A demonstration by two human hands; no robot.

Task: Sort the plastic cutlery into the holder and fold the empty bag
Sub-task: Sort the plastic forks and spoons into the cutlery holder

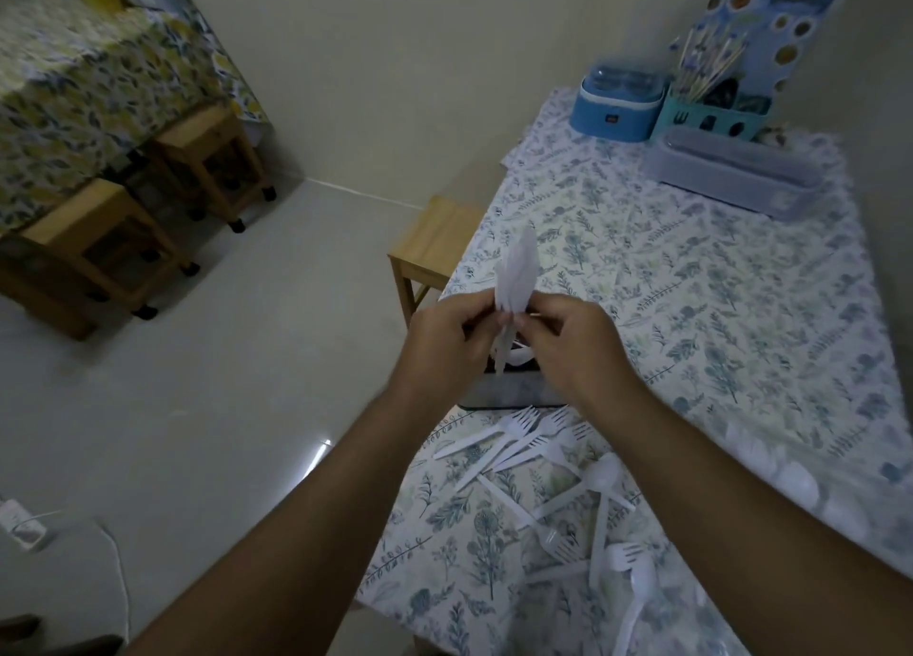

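**Aligning a bunch of cutlery above the holder**

While both hands are raised over the near edge of the table, the person seems to be in the sorting step, not yet at the bag. The left hand and the right hand are both closed around a small bunch of white plastic cutlery, fingers pinching it from the two sides. The pieces stand almost upright, the wide ends up and the handles pointing down to the holder, which stands on the table directly under the hands (I cannot tell if the bunch is spoons or knives, it is a bit blurred). Some white pieces already stand inside the holder.

My judgement is that the next move needs the handles to be even, and then a straight lowering into one compartment, without knocking what is already there.

Many loose forks and a spoon lie scattered on the flowered cloth nearer to the person, so the sorting looks far from finished. The cutlery is thin, light and glossy. I do not clearly see the empty bag.
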